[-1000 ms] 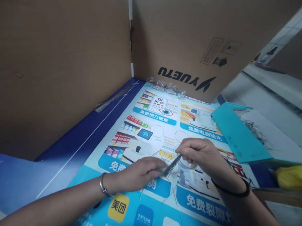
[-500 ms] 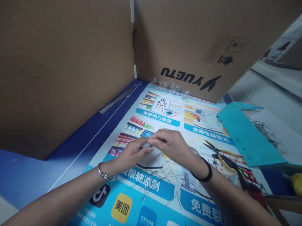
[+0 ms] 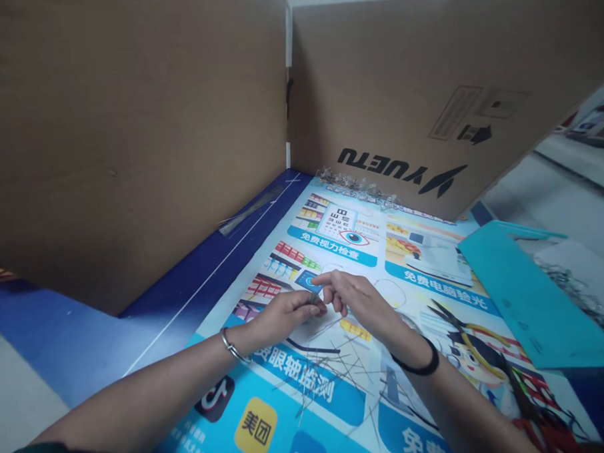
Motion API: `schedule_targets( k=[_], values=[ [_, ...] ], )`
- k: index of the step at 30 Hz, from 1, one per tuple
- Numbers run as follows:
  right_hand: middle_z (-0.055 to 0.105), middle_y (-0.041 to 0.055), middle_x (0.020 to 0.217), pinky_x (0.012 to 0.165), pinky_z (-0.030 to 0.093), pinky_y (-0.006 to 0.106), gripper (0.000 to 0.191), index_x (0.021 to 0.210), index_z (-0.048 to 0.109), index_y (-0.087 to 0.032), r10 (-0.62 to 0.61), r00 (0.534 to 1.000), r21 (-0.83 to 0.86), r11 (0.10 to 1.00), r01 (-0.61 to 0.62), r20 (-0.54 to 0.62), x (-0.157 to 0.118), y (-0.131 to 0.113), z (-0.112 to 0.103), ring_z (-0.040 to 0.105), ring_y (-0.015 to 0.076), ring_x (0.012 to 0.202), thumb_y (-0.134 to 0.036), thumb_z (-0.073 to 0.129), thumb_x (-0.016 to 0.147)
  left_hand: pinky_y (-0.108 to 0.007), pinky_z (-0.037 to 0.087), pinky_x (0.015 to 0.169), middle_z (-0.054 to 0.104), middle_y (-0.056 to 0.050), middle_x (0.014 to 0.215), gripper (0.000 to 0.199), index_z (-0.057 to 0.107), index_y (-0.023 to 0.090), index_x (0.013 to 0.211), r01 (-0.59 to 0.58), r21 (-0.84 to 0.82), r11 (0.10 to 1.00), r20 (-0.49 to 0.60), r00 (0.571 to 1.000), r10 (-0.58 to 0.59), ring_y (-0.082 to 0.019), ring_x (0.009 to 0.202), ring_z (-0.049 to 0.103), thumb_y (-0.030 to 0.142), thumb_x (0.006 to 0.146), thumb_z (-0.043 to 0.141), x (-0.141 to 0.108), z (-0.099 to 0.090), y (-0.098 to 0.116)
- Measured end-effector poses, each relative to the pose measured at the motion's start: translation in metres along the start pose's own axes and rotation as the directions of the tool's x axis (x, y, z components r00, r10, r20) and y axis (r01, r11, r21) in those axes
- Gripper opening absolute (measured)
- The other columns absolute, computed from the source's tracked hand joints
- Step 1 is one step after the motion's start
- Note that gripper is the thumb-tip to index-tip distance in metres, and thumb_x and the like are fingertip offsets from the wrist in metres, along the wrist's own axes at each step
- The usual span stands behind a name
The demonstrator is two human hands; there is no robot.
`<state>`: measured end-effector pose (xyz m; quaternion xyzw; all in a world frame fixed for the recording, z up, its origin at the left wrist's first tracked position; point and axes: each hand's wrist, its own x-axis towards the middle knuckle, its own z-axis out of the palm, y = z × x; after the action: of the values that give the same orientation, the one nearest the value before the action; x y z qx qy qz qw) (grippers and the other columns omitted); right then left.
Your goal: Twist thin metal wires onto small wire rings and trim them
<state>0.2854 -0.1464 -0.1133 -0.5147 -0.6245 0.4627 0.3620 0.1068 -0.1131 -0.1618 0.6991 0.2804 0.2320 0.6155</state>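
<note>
My left hand [image 3: 292, 314] is closed in a pinch over the printed sheet [image 3: 269, 388]. A small greyish piece shows at its fingertips, too small to name. My right hand [image 3: 354, 295] is close beside it, the index finger stretched out over the left fingertips and the other fingers loosely bent, with nothing seen in them. Thin loose wires [image 3: 321, 379] lie criss-crossed on the sheet below both hands.
Cardboard panels [image 3: 142, 126] rise at the left and back. Clear tangled bits [image 3: 355, 184] lie along the back panel. At right are scissors [image 3: 524, 390], pliers [image 3: 461, 323] and a teal folder [image 3: 525, 303] with tangled wire pieces [image 3: 575, 288].
My right fingers have come out of their pinch at the left fingertips, the index finger now stretched out. The left hand stays pinched. The whole view has shifted.
</note>
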Motion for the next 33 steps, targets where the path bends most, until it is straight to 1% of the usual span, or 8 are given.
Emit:
schedule_targets(
  k=[4,8,13,16,19,23,27,33],
  values=[
    [0.06,0.0032,0.076,0.053,0.042,0.023,0.046,0.105,0.064,-0.019,0.008,0.995,0.003,1.0,-0.008,0.097,0.001,0.002,-0.002,0.052,0.0116,0.062,-0.054,0.038,0.089,-0.03,0.044,0.08,0.065,-0.005,0.091,0.021,0.063,0.016,0.092,-0.019,-0.01,1.0,-0.005,1.0,0.019,-0.017,0.088,0.058,0.032,0.087,0.05,0.001,0.0,0.0],
    [0.065,0.0031,0.091,0.067,0.046,0.028,0.033,0.107,0.064,-0.025,-0.054,0.99,-0.063,0.996,0.062,0.128,0.001,0.002,0.002,0.058,0.0154,0.077,-0.044,0.057,0.082,-0.028,0.043,0.074,0.065,-0.004,0.083,0.024,0.063,0.015,0.084,-0.014,0.039,0.999,-0.024,1.0,0.015,-0.016,0.08,0.057,0.034,0.087,0.049,0.0,0.0,0.003],
    [0.066,0.0009,0.08,0.069,0.045,0.027,0.014,0.08,0.068,-0.024,-0.15,0.987,-0.191,0.969,0.158,0.052,0.0,0.0,0.011,0.059,0.0144,0.075,-0.03,0.056,0.083,-0.029,0.043,0.074,0.065,-0.004,0.085,0.026,0.062,0.015,0.09,-0.013,0.009,1.0,0.023,1.0,0.013,-0.016,0.08,0.056,0.038,0.086,0.051,-0.001,-0.002,0.002],
    [0.066,0.0,0.077,0.067,0.044,0.026,0.013,0.079,0.067,-0.023,-0.187,0.982,-0.241,0.953,0.184,0.01,-0.001,-0.004,0.012,0.059,0.0136,0.073,-0.028,0.056,0.084,-0.031,0.042,0.079,0.063,-0.006,0.092,0.03,0.062,0.015,0.098,-0.088,0.022,0.996,0.064,0.994,0.086,-0.018,0.086,0.055,0.041,0.085,0.053,-0.004,-0.008,0.003],
    [0.066,0.0001,0.078,0.066,0.043,0.026,0.012,0.081,0.067,-0.024,-0.212,0.977,-0.265,0.944,0.198,-0.024,-0.002,-0.004,0.012,0.059,0.0139,0.073,-0.029,0.056,0.083,-0.033,0.04,0.085,0.061,-0.008,0.105,0.038,0.057,0.017,0.112,-0.11,0.0,0.994,0.026,0.994,0.11,-0.02,0.096,0.053,0.044,0.088,0.047,-0.007,-0.014,0.007],
    [0.066,0.0,0.076,0.061,0.043,0.025,0.011,0.081,0.066,-0.022,-0.145,0.989,-0.219,0.967,0.132,-0.042,0.0,0.005,0.014,0.059,0.0136,0.068,-0.031,0.059,0.081,-0.031,0.039,0.085,0.059,-0.008,0.107,0.041,0.057,0.017,0.113,-0.051,-0.01,0.999,-0.022,0.998,0.051,-0.019,0.096,0.052,0.046,0.091,0.04,-0.009,-0.016,0.007],
    [0.066,0.0002,0.075,0.063,0.043,0.025,0.012,0.08,0.066,-0.021,-0.123,0.992,-0.208,0.972,0.112,-0.038,0.001,0.007,0.014,0.059,0.0137,0.069,-0.031,0.059,0.081,-0.031,0.039,0.086,0.059,-0.007,0.104,0.042,0.058,0.017,0.112,-0.068,0.014,0.998,-0.02,0.997,0.068,-0.018,0.097,0.051,0.046,0.092,0.036,-0.008,-0.015,0.003],
    [0.063,-0.0007,0.068,0.057,0.041,0.022,0.014,0.076,0.065,-0.019,-0.061,0.998,-0.148,0.987,0.058,-0.016,-0.003,-0.009,-0.001,0.054,0.0107,0.061,-0.032,0.059,0.08,-0.035,0.041,0.088,0.06,-0.008,0.108,0.036,0.055,0.018,0.115,-0.1,0.064,0.993,0.099,0.991,0.093,-0.02,0.099,0.054,0.041,0.089,0.046,-0.004,-0.014,0.0]
  ],
)
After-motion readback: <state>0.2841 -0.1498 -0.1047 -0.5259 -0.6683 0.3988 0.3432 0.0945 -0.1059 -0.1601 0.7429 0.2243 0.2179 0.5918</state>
